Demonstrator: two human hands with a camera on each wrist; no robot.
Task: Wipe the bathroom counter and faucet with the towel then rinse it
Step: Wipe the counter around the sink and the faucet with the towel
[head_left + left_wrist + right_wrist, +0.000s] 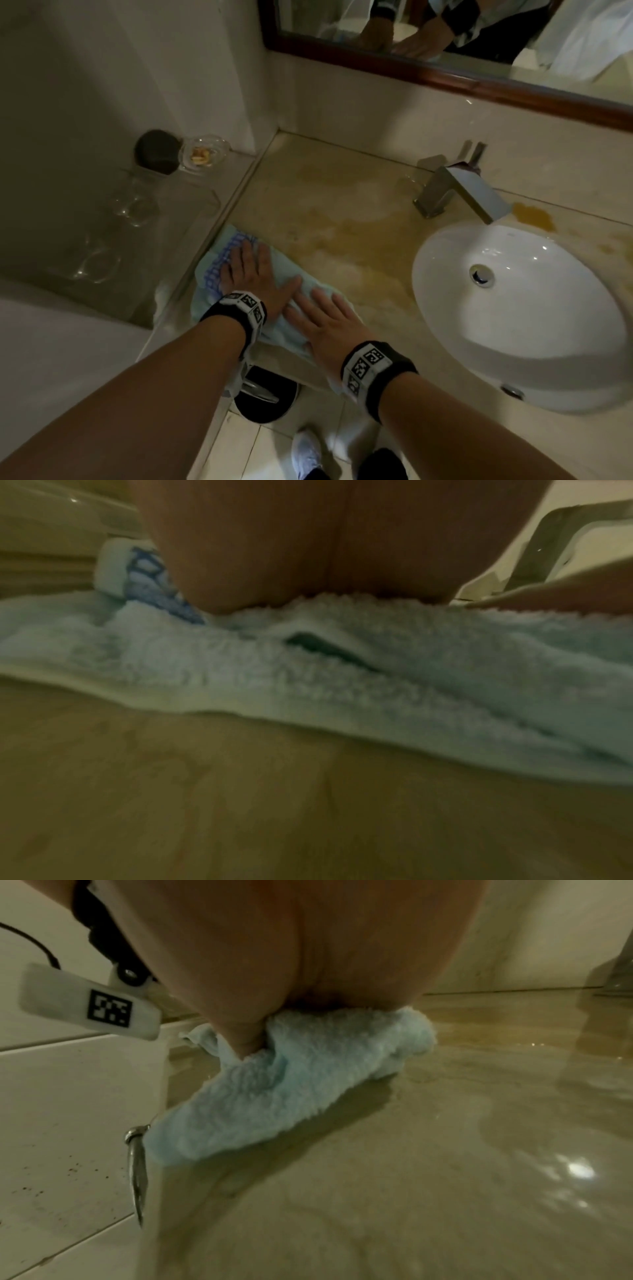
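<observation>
The beige stone counter (342, 212) fills most of the head view, blotched with yellowish stains left of and behind the basin. Set into its right part is the white oval sink (534, 342), with a metal drain plug at the middle of its bowl and a small overflow hole in the near wall; nothing else shows inside it. The square metal faucet (459, 186) stands on the counter behind the sink, its spout reaching over the rim. Along the back wall runs a dark-framed mirror (445, 73) that reflects both hands. On a lower ledge to the left stand clear drinking glasses (135, 205), a dark round object, and a glass ashtray (203, 152) holding something pale yellow. On the floor under the counter edge sits a black bin (265, 394).

The light blue towel (298, 329) lies flat on the counter's front left corner, its blue-checked border toward the ledge and one end hanging over the front edge. The left hand (255, 274) rests palm down on the towel, fingers straight and spread, gripping nothing. The right hand (325, 322) lies just beside it, also flat with fingers extended, pressing the towel; its fingertips touch the left thumb. Both wrists wear black bands with printed markers.
</observation>
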